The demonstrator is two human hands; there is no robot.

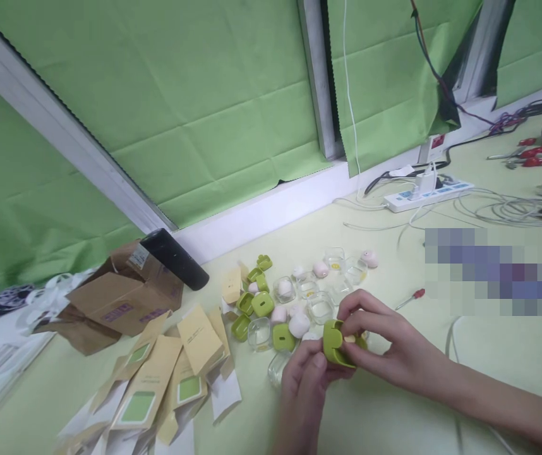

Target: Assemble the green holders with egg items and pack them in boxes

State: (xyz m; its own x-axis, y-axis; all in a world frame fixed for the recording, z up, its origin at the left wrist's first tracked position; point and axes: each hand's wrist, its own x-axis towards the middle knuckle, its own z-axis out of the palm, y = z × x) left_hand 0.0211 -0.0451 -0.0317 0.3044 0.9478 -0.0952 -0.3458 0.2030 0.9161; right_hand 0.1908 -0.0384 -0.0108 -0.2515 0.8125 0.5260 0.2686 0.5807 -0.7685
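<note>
A small olive-green case [332,344] is held between both hands above the near part of the table. My left hand [305,387] grips it from the near left, thumb and fingers closed around its side. My right hand [385,335] reaches in from the right, its bent fingers and thumb closed on the right part of the case. A small beige patch shows between those fingers; what it is I cannot make out. Just beyond my hands lie several more green cases [263,304], clear rounded containers [320,307] and pale pink rounded pieces [299,325].
Several opened tan paper boxes [152,373] are heaped at the left. Behind them stand a brown cardboard box [124,294] and a black cylinder [174,259]. A red-tipped tool [410,298], a power strip [427,194] and loose cables lie to the right.
</note>
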